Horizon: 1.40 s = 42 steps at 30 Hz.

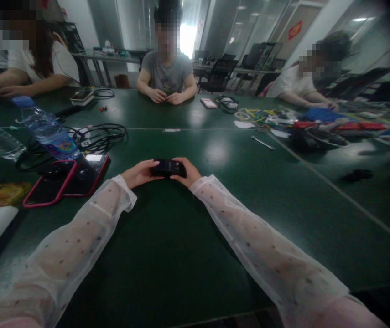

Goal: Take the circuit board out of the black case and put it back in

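Both my hands grip a small black device (166, 167) just over the green table (195, 241). My left hand (140, 173) has its thumb on the top edge and its fingers beneath the left end. Around the right end close the thumb and fingers of my right hand (187, 171). The device looks like a dark box with a glossy face and a few small light marks; its exact kind is too small to tell. Sheer white sleeves with dark stars cover my forearms.
Left of my hands lie two red-edged phones (90, 175), a water bottle (46, 125) and coiled black cables (102, 136). A wrench (262, 142) lies to the right, before a pile of cables and parts (335, 125). Several people sit around the table, one person (167, 75) opposite.
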Tool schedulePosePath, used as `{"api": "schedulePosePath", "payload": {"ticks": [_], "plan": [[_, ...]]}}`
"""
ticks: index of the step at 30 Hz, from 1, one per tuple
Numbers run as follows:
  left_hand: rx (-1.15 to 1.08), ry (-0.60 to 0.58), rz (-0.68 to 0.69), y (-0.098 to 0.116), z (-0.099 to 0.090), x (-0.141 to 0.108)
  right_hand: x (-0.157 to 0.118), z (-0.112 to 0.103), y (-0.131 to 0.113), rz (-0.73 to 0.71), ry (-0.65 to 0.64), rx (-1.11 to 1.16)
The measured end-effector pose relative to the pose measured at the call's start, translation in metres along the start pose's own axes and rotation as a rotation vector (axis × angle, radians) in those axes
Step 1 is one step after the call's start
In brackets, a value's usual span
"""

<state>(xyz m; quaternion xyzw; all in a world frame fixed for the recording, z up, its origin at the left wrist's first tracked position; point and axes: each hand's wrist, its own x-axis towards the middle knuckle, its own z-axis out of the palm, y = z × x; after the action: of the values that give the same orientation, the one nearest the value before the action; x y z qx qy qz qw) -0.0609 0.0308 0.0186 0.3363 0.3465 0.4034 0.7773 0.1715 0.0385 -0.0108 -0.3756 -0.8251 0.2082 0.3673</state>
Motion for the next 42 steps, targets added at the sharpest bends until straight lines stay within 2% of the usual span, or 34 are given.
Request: {"api": "schedulePosePath", "payload": {"ticks": [8, 13, 19, 36, 42], "plan": [[-0.018, -0.01, -0.019, 0.0, 0.0, 0.001, -0.001, 0.0, 0.001, 0.006, 0.0, -0.037], [-0.029, -0.029, -0.012, -0.001, -0.001, 0.002, -0.002, -0.002, -0.008, 0.034, 0.001, -0.086], [-0.066, 0.018, -0.023, -0.002, -0.002, 0.004, -0.003, -0.001, -0.02, 0.083, -0.031, -0.213], [-0.06, 0.048, -0.046, 0.0, 0.001, 0.005, -0.004, 0.0, -0.021, -0.004, -0.033, -0.264], [-0.062, 0.01, -0.037, 0.0, -0.001, 0.004, -0.005, 0.0, -0.02, -0.027, 0.006, -0.24]]}}
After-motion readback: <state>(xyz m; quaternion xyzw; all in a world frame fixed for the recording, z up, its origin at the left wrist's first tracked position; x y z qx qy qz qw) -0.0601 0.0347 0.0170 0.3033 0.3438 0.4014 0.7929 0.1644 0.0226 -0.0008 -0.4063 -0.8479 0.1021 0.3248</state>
